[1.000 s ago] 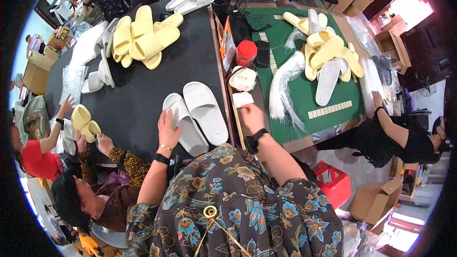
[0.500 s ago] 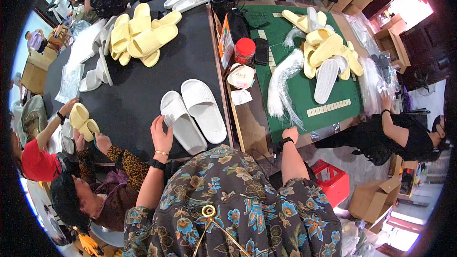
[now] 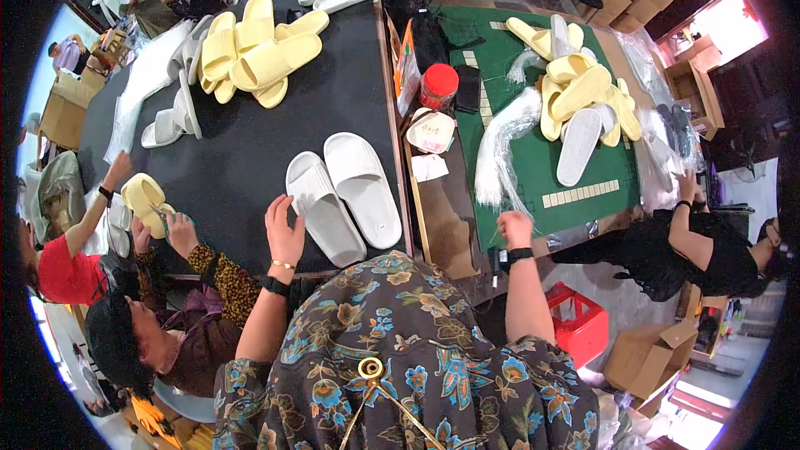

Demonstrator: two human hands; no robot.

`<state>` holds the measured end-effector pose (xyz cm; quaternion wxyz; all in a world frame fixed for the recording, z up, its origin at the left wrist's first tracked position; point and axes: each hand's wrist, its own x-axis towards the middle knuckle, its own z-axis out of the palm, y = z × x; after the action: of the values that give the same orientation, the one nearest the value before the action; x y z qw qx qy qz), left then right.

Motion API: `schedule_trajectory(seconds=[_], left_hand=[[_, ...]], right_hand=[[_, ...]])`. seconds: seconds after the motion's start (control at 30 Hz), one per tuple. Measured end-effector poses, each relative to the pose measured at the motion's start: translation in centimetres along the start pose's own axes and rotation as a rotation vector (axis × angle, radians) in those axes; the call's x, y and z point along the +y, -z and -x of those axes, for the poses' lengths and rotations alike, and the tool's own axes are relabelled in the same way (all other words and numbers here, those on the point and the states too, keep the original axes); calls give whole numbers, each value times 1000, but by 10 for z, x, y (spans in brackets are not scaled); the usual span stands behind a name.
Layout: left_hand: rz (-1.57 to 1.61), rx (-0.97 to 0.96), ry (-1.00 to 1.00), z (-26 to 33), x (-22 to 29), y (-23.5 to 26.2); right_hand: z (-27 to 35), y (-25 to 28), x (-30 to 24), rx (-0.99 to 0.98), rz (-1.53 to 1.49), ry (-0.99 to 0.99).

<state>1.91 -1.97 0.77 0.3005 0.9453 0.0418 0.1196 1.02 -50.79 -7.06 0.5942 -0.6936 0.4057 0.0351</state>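
Head view: where were the nearest slippers found?

— A grey pair (image 3: 335,229) was set sole-down, side by side, at the near right of the black-topped table (image 3: 225,175). Straps were turned to the far side, heels to the near.

— Why so, by best judgement?

— Probably so that both could be reached from the near edge. The yellow heap (image 3: 258,54) was placed well apart at the far left, perhaps so that colours were not mixed.

— And the left hand (image 3: 285,237)?

— Held at the pair's left edge, fingers spread and loosely curved, nothing grasped. Whether the edge was brushed by a fingertip could not be told.

— The right hand (image 3: 514,229)?

— Held over the near edge of the green-topped table (image 3: 554,217), fingers curled inward, just beside the trailing ends of a bundle of clear strands (image 3: 500,158). Whether a strand was pinched could not be told. A dark object (image 3: 500,260) with a pale tip was noted just to the near side; its support could not be made out.

— The bundle's placing?

— Loose ends were turned to the near side, likely for easy reach.

— Anything at the left?

— A yellow pair (image 3: 146,200) was held in a co-worker's hands (image 3: 180,233).
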Motion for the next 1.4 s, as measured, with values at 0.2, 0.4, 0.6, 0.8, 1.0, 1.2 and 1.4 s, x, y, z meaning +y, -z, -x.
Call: schedule_trajectory(seconds=[0.2,0.4,0.6,0.8,1.0,1.2,1.4], left_hand=[[67,8,-53,-14,16,-2],[111,14,-80,-20,27,-1],[401,-165,88,-20,56,12],[850,-813,166,-28,107,31],[1185,-519,359,-21,97,44],[919,-112,573,-15,51,60],[555,-809,514,24,22,44]], right_hand=[[26,62,-89,-85,-283,178],[58,80,-141,-452,-749,343],[97,29,-188,-701,-677,469],[141,-95,-180,-878,428,702],[156,-160,-148,-1037,720,1163],[139,-176,-125,-866,802,1380],[123,-190,-108,-989,918,1529]])
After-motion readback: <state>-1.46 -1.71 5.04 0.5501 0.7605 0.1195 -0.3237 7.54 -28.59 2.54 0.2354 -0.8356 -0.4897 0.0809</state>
